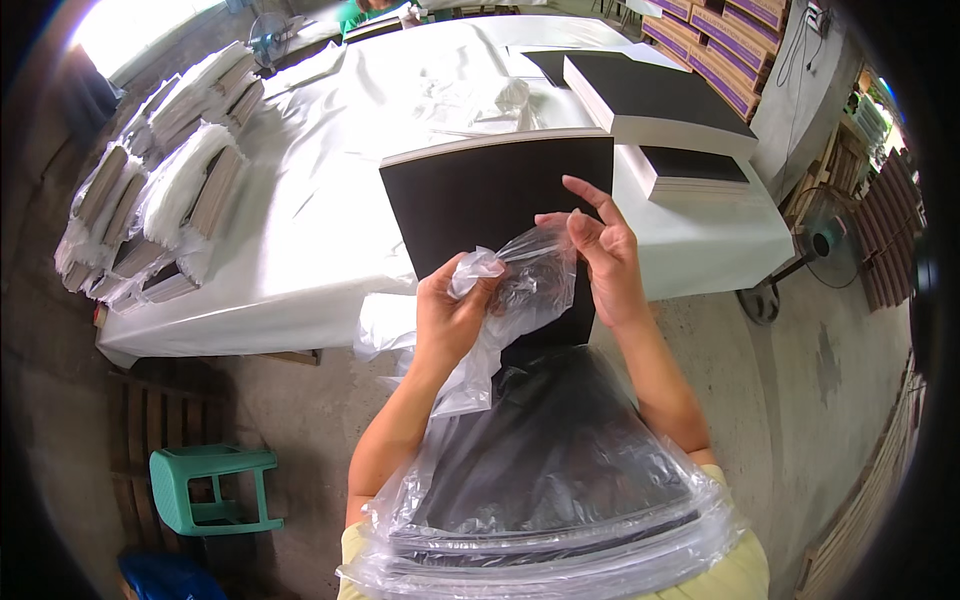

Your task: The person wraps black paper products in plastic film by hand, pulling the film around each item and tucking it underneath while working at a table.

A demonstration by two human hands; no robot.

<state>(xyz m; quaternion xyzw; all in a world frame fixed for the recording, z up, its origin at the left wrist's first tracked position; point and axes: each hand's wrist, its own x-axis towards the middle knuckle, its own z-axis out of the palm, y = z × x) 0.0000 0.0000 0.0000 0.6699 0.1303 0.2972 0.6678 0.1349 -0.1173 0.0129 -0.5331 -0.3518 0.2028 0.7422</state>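
Note:
My left hand (455, 305) is closed on the bunched mouth of a clear plastic bag (535, 285), thumb pressed against the fingers. Close to the film's right edge, my right hand (607, 245) has its fingers spread apart; the plastic may be touching them. Against my body leans a stack of black sheets wrapped in clear plastic (555, 450). Behind both hands, a black board stack with pale edges (490, 185) rests at the table's near edge. Crumpled film (465, 385) hangs below my left hand.
White sheeting covers the table (330, 215). Black-topped stacks (670, 100) sit at its right, wrapped bundles (190, 185) at its left. A green stool (215, 485) and a standing fan (825, 240) are on the floor. Cartons (715, 50) are piled behind; another person is at the far end.

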